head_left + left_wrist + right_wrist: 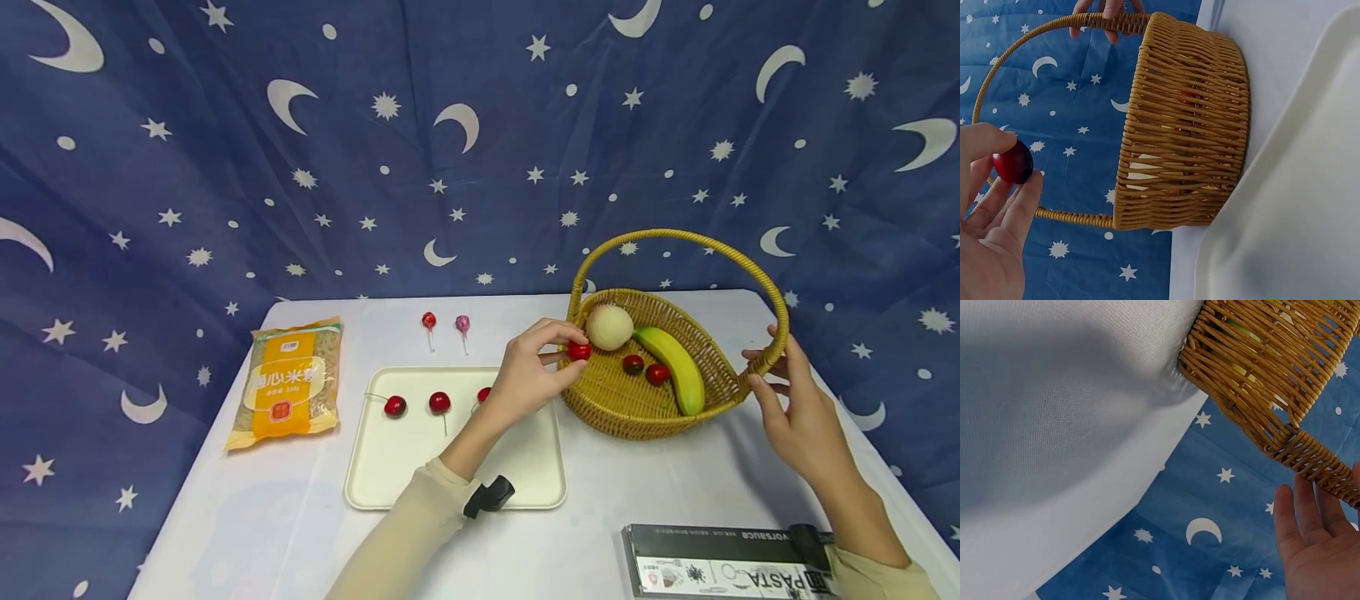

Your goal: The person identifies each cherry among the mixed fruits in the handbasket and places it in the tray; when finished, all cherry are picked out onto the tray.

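My left hand (528,371) pinches a red cherry (579,351) between thumb and fingertips at the left rim of the wicker basket (600,417). The left wrist view shows that cherry (1014,162) dark red and off the basket's side. At the basket's right end, my right hand (802,412) holds the base of the arched handle (767,358), thumb in front and fingers behind. Inside the basket lie a yellow banana (678,367), a pale round fruit (610,327) and two cherries (657,374). A cream tray (420,492) holds more cherries (439,402), one partly hidden by my left arm.
A yellow bag of grain (288,383) lies at the left of the white table. Two lollipops, one red (429,320) and one pink (462,323), lie behind the tray. A dark pasta box (720,558) is at the front right, partly under the right wrist.
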Demonstrator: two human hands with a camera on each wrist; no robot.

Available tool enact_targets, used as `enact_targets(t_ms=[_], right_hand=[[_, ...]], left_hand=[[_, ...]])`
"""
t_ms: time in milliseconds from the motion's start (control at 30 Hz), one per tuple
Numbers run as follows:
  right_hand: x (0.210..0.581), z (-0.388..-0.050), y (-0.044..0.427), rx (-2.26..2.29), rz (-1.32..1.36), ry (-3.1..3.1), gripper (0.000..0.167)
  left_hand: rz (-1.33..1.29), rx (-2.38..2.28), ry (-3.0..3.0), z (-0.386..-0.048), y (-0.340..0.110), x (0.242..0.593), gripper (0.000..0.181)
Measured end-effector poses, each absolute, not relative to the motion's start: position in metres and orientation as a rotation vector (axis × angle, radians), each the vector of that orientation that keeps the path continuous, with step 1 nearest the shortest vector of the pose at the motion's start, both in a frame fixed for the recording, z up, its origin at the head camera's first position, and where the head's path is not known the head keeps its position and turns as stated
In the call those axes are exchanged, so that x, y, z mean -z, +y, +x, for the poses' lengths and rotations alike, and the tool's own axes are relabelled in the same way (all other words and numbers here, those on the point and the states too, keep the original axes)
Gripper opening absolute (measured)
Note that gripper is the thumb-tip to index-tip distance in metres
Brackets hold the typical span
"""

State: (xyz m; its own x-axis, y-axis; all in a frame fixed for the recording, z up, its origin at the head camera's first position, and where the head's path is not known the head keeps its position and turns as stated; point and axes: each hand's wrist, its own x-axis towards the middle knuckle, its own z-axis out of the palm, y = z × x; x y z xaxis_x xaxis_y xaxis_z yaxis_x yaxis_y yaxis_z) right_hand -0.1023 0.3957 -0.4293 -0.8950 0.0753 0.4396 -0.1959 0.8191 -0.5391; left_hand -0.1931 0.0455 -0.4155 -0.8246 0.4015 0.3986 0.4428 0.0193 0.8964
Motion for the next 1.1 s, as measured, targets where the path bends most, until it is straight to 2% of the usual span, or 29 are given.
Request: enact_targets(t_ms=[1100], right_hand=[[0.43, -0.103, 0.397, -0.834, 0.096, -2.546, 0.082]], left_hand=[[-0.738, 1.972, -2.217, -0.165, -0.006, 0.414, 0.024]])
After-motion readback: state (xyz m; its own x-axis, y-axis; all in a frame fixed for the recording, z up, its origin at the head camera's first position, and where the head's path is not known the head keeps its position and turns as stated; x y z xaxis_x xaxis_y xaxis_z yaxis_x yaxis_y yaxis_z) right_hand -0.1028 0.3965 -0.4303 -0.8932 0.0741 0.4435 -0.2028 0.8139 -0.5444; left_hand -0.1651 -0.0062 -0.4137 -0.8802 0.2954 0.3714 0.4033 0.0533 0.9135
